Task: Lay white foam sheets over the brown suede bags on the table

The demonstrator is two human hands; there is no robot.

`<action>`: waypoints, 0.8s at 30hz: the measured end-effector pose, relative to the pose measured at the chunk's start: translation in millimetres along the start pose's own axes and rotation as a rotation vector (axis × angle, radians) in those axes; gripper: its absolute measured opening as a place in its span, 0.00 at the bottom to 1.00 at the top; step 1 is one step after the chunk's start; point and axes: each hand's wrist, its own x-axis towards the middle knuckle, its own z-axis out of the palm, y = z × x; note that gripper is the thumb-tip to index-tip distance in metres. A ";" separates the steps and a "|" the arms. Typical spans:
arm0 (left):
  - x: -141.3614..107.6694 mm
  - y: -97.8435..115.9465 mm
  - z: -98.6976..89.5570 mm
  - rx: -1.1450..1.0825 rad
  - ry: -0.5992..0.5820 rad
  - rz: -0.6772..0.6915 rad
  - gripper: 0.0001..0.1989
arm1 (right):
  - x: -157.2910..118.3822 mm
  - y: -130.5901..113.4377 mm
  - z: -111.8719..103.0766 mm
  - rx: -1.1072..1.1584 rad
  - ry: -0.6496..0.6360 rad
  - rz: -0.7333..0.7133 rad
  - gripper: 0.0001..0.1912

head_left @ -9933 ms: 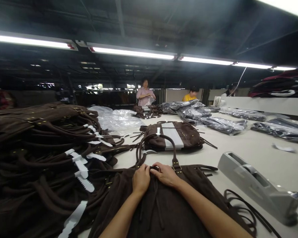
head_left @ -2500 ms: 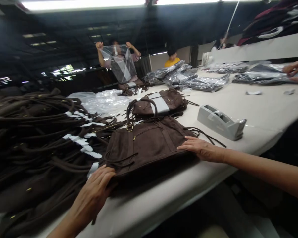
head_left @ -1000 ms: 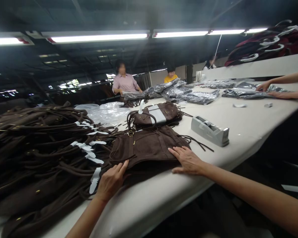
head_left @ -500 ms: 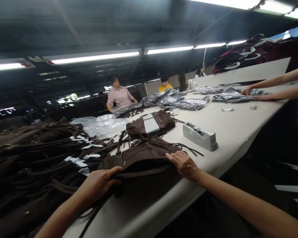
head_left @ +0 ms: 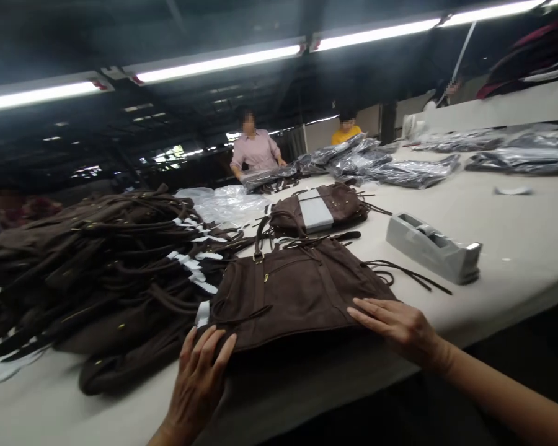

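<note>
— What lies by the front edge of the counter (head_left: 506, 248)?

— A dark brown suede handbag (head_left: 283, 297), lying flat, front pocket upward, brass buckle at the far left corner, handle raised there, dark cords trailing right.

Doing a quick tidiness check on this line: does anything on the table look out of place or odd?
Two things stand out. Thin dark cords trail across the table from the brown suede handbag toward the tape dispenser; I can't tell whether they're attached. A small white scrap also lies loose farther along.
</note>
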 end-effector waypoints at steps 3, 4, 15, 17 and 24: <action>-0.2 0.6 4.9 0.044 -0.031 -0.143 0.28 | -6.1 3.2 9.9 -0.010 -0.026 0.088 0.36; 0.6 -0.9 5.0 0.052 -0.052 -0.159 0.27 | -7.8 5.4 12.2 -0.029 -0.035 0.109 0.38; 3.0 -41.6 -23.1 0.258 -0.093 0.431 0.13 | -15.4 40.8 -1.4 -0.205 -0.005 -0.064 0.31; -7.0 -38.7 -14.1 0.219 -0.096 0.409 0.13 | -20.0 29.2 1.8 -0.195 -0.019 -0.051 0.30; -27.4 -11.7 1.3 0.042 -0.062 0.033 0.18 | -8.7 -0.2 -0.2 -0.121 -0.182 0.116 0.33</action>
